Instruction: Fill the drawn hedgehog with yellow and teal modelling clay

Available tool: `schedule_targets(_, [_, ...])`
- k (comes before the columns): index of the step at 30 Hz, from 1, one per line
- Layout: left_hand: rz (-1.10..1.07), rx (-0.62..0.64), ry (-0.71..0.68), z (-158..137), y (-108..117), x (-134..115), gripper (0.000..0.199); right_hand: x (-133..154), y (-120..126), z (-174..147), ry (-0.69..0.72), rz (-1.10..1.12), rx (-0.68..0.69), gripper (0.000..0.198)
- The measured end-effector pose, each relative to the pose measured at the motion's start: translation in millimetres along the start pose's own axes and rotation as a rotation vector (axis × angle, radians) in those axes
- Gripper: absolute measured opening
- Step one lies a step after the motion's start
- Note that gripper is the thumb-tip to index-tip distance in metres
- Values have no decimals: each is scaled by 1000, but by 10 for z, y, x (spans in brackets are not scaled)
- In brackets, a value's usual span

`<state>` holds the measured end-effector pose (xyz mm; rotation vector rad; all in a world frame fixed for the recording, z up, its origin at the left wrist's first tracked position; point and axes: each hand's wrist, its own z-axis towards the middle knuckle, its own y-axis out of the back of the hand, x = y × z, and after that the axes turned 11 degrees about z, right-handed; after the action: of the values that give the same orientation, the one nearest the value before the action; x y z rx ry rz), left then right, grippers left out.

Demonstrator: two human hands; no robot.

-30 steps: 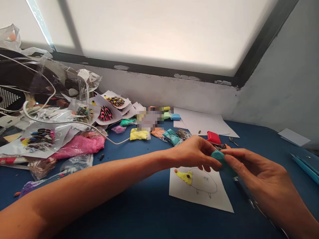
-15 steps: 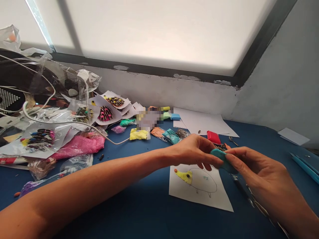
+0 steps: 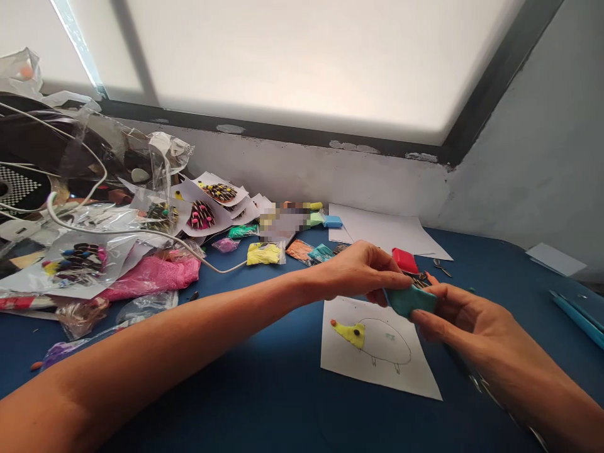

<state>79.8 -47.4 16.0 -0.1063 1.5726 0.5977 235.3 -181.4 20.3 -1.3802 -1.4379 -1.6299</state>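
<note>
A flattened piece of teal modelling clay (image 3: 409, 302) is stretched between my two hands, above the paper's upper right edge. My left hand (image 3: 365, 270) pinches its left side, with some fingertips hidden behind it. On the other side, my right hand (image 3: 453, 314) grips it between thumb and fingers. Below lies a white sheet with a hedgehog drawing (image 3: 382, 371). Its snout is filled with yellow clay (image 3: 348, 335), with an orange nose and a dark eye. A small teal smear shows inside the outlined body.
Several bagged clays, including a yellow packet (image 3: 264, 253), lie toward the back. Finished seed hedgehogs on paper (image 3: 201, 217) and a white cable (image 3: 155, 234) fill the left. A red packet (image 3: 404, 260) sits behind my hands; white sheets (image 3: 387, 233) lie by the wall.
The teal clay now appears wider and flatter, facing me more. Both hands have shifted slightly left, the left one rising a little, with the clay still held between them.
</note>
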Motion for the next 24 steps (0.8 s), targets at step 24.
schedule_targets(24, [-39,65,-27,35,-35,139,35,50,-34,12,83,16,0,28])
